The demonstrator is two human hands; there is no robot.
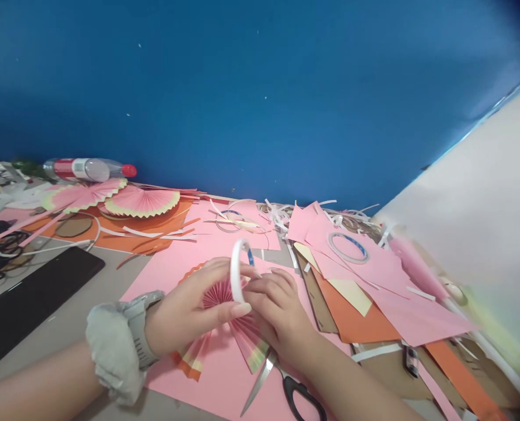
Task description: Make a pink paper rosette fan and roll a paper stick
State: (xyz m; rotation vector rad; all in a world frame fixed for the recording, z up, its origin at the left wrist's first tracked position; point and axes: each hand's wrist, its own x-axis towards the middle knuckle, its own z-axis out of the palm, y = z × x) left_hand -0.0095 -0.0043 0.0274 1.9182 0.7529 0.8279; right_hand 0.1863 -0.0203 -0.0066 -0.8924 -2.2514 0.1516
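Observation:
My left hand point(207, 298) grips a roll of white tape point(236, 272) between thumb and fingers, with the ring standing on edge. Close against it, my right hand point(281, 310) has its fingers curled in at the roll's right side; what they pinch, if anything, is hidden. Below both hands lies a pleated paper fan point(246, 339) in pink with yellow and orange edges, partly covered by them. It rests on a pink paper sheet point(176, 377). Scissors point(262, 380) with black handles lie partly open under my right wrist.
Another tape roll point(348, 248) sits on pink sheets at the right, above orange paper point(356, 321) and cardboard. Finished-looking pleated fans point(143, 202) and a plastic bottle point(88, 169) lie back left. A black phone-like slab point(40, 304) is at the left. Paper strips line the blue wall point(242, 105).

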